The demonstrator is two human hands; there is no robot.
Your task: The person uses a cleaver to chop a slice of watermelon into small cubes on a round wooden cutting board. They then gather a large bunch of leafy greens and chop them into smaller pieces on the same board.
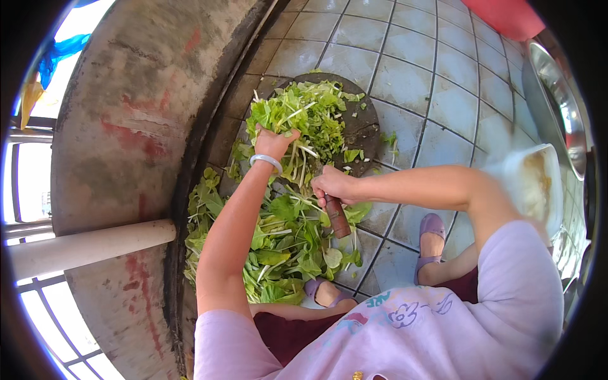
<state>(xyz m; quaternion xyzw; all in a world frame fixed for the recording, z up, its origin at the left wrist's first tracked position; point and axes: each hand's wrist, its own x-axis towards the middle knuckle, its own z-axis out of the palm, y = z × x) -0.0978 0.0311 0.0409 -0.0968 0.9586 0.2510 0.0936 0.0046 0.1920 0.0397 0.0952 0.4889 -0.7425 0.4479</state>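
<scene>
A round dark chopping board (363, 118) lies on the tiled floor, heaped with chopped leafy greens (316, 107). My left hand (274, 142), with a pale bangle at the wrist, grips a bunch of the greens at the board's near left side. Closed around a brown cylindrical wooden handle (336, 217) is my right hand (333, 184), at the board's near edge. The handle points back towards me; the tool's blade is hardly visible among the stems. Between the board and my feet spreads a pile of uncut leafy greens (285, 247).
A stained concrete wall (137, 109) curves along the left, with a white pipe (95, 244) coming out of it. On the right are a translucent plastic container (539, 185) and a large metal basin (546, 90). A red object (508, 16) sits at the top right. My purple shoes (431, 222) rest on the tiles.
</scene>
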